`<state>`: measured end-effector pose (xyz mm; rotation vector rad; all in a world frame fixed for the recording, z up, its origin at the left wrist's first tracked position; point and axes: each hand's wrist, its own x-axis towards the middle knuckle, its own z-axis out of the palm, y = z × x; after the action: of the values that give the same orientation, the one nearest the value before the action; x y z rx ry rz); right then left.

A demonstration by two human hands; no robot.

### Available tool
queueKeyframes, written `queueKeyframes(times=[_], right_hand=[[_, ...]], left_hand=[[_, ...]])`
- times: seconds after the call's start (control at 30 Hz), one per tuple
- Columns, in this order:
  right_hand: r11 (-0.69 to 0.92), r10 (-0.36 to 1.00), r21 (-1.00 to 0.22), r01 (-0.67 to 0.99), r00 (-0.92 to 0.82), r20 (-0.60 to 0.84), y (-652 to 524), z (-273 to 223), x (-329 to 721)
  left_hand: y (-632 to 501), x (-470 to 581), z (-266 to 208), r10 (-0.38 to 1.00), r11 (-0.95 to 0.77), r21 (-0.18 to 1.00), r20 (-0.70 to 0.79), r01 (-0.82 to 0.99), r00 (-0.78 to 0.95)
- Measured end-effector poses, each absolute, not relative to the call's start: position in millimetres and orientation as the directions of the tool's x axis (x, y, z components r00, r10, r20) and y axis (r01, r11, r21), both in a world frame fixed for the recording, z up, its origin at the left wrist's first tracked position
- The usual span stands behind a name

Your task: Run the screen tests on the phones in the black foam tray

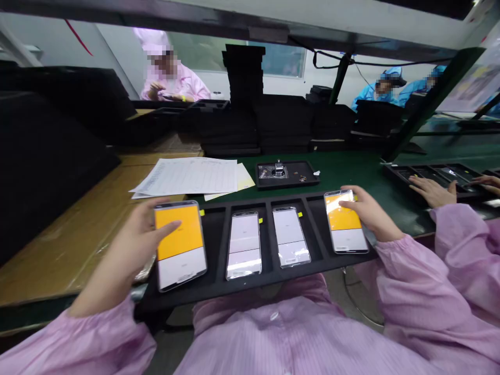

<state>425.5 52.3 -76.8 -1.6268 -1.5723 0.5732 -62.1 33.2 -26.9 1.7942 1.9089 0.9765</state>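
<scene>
Fingers of the left hand [130, 250] grip the leftmost phone [180, 245], thumb on its orange screen. The right hand [369, 213] clasps the rightmost phone [345, 221] in the black tray [219, 291].

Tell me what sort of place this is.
Most likely a phone assembly or test line in a factory. A black tray holds four lit phones; the left hand and right hand each touch an orange-screened one. Co-workers in dust-free gowns sit along benches stacked with more black trays.

Bright even light, screen glare, edges warped, background soft
</scene>
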Motion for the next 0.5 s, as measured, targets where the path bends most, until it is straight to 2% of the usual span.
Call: queueKeyframes(times=[0.07, 0.1, 0.17, 0.27, 0.33, 0.4, 0.5], right_hand=[[0.019, 0.984, -0.767, 0.641, 0.123, 0.127, 60.8, -81.8, 401.9], [0.007, 0.985, -0.745, 0.667, 0.125, 0.122, 64.7, -82.6, 396.5], [0.017, 0.979, -0.681, 0.732, 0.125, 0.158, 70.7, -80.7, 389.7], [0.130, 0.968, -0.572, 0.810, 0.022, 0.250, 75.8, -74.1, 368.5], [0.256, 0.957, -0.522, 0.814, -0.135, 0.258, 78.5, -73.1, 344.6], [0.351, 0.935, -0.497, 0.794, -0.269, 0.232, 80.8, -77.2, 321.1], [0.400, 0.916, -0.493, 0.772, -0.341, 0.209, 82.9, -88.0, 302.3]], left_hand=[[49.4, -60.4, -36.2, 0.992, 0.114, 0.744, -0.048, 0.658, -0.118], [55.6, -58.3, -39.6, 0.990, 0.140, 0.715, -0.121, 0.685, -0.076], [63.4, -49.8, -44.2, 0.986, 0.131, 0.639, -0.164, 0.758, -0.032], [67.4, -24.4, -49.6, 0.999, -0.019, 0.475, 0.036, 0.880, 0.002], [69.1, -3.2, -55.4, 0.980, -0.179, 0.304, 0.137, 0.936, 0.143], [72.0, 14.3, -63.4, 0.951, -0.300, 0.178, 0.129, 0.937, 0.280], [77.2, 25.9, -74.0, 0.926, -0.373, 0.145, 0.125, 0.917, 0.357]])
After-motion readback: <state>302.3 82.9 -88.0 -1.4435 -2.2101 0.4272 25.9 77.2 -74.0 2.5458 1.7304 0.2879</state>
